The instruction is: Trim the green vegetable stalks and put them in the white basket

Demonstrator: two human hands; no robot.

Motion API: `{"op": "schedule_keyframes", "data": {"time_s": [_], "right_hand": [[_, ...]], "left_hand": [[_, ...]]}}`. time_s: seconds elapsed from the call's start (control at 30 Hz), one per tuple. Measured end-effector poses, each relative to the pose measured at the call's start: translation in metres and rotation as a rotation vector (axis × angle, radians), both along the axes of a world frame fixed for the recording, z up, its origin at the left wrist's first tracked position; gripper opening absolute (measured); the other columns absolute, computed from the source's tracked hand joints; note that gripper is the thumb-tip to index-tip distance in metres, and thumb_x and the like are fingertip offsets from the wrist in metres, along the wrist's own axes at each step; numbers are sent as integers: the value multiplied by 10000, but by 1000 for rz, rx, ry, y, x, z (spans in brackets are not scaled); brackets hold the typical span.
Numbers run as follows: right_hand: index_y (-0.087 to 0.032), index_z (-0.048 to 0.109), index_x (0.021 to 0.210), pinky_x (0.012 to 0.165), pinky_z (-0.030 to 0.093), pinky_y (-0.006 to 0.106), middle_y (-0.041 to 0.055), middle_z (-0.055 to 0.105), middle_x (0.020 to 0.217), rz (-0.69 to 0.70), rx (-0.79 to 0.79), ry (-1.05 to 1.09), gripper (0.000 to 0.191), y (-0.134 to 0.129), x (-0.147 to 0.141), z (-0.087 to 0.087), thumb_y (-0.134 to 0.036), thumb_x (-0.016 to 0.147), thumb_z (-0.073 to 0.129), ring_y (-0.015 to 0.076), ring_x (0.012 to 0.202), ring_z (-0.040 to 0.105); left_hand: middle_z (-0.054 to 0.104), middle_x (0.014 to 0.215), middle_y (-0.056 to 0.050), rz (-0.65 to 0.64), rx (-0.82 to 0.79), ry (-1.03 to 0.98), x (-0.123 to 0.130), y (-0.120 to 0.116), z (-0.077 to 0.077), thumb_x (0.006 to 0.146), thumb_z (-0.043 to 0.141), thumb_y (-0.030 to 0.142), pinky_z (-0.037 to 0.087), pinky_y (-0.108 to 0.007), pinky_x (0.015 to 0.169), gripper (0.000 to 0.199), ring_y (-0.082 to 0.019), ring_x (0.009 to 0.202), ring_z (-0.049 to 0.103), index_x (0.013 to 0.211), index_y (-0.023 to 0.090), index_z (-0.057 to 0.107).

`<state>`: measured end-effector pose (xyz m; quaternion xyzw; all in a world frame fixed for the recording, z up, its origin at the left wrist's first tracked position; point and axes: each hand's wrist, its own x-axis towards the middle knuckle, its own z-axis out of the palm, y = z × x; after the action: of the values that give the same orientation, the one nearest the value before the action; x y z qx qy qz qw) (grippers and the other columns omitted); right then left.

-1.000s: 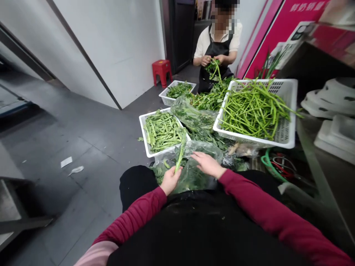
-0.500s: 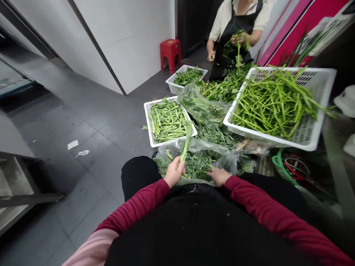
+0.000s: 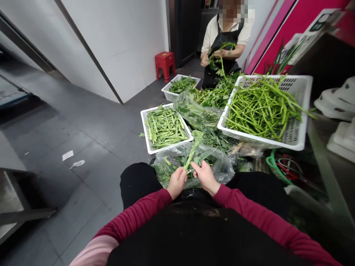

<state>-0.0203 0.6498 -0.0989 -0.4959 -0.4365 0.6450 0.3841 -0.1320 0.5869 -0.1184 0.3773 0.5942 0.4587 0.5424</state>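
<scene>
My left hand (image 3: pixel 177 181) is closed round the lower end of a leafy green vegetable stem (image 3: pixel 191 153), which tilts up and away to the right. My right hand (image 3: pixel 206 178) is at the stem's right side, thumb and forefinger bent together against it; what they pinch is too small to make out. Below both hands, a clear plastic bag (image 3: pixel 226 166) lies spread between my knees with loose green leaves (image 3: pixel 163 173) in it. Just beyond, a white basket (image 3: pixel 149 147) is filled with trimmed stems (image 3: pixel 166 127).
A large white basket (image 3: pixel 303 111) of long thin green stalks (image 3: pixel 255 107) stands at the right, above a green basket (image 3: pixel 273 166). A co-worker (image 3: pixel 223 40) handles greens behind a leafy heap (image 3: pixel 216 96). Farther back are a smaller white basket (image 3: pixel 170 96) and a red stool (image 3: pixel 164 61).
My right hand has come up out of the leaves in the bag to the stem in my left hand. The co-worker's hands have come closer together. The view has shifted slightly.
</scene>
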Motion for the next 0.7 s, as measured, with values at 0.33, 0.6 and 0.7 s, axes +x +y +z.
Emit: {"op": "schedule_keyframes", "data": {"time_s": [0.33, 0.6, 0.7], "right_hand": [[-202, 523, 672, 607, 377, 249, 24, 466, 677, 758, 1164, -466, 181, -19, 18, 12, -117, 762, 392, 144, 660, 438], [-202, 544, 700, 701, 414, 264, 32, 524, 791, 825, 768, -171, 155, -37, 15, 41, -159, 784, 421, 149, 784, 510], [-201, 509, 665, 575, 418, 247, -9, 507, 643, 786, 474, -96, 104, -35, 16, 39, -253, 755, 496, 131, 613, 512]], "left_hand": [[386, 497, 58, 147, -117, -237, 1, 1, 7, 653, 557, 535, 261, -189, 430, 393, -57, 428, 344, 700, 152, 483], [382, 461, 77, 202, -170, -363, -5, 10, 1, 669, 550, 536, 187, -176, 363, 394, -29, 328, 287, 722, 155, 462], [340, 433, 98, 290, -177, -413, -14, 19, 9, 704, 499, 551, 120, -166, 329, 386, -21, 281, 219, 735, 176, 416]]}}
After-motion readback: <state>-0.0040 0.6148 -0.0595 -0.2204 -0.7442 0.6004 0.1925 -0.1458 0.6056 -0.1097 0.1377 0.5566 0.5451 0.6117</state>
